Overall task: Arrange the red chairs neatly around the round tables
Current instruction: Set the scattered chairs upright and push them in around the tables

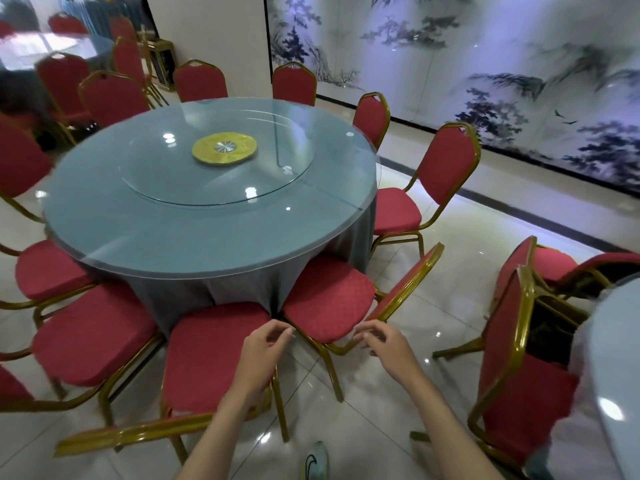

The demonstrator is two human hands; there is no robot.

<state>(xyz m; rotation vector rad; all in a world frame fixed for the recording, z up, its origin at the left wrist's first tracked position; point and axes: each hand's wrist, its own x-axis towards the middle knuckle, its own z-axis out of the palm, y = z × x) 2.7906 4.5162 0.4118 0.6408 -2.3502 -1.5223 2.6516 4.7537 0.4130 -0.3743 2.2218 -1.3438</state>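
left hand (265, 348), right hand (388, 348) loosely curled, empty; red chairs (329, 296) crowd the round table (207, 237).

no readable text, labels or numbers anywhere

Red diamond-weave upholstery, gold tubing: chair (329, 299) just beyond the right hand (388, 348). Blue-grey cloth under clear glass: counter (173, 237) ahead of the left hand (263, 348); gold disc (225, 150) at its centre. Glossy cream tiles: floor (433, 323) beside the right hand. Grey-black ink landscape on white, violet-tinted: mural (485, 64) far beyond. Mint with black mark: shoe (317, 460) nearer than both hands.
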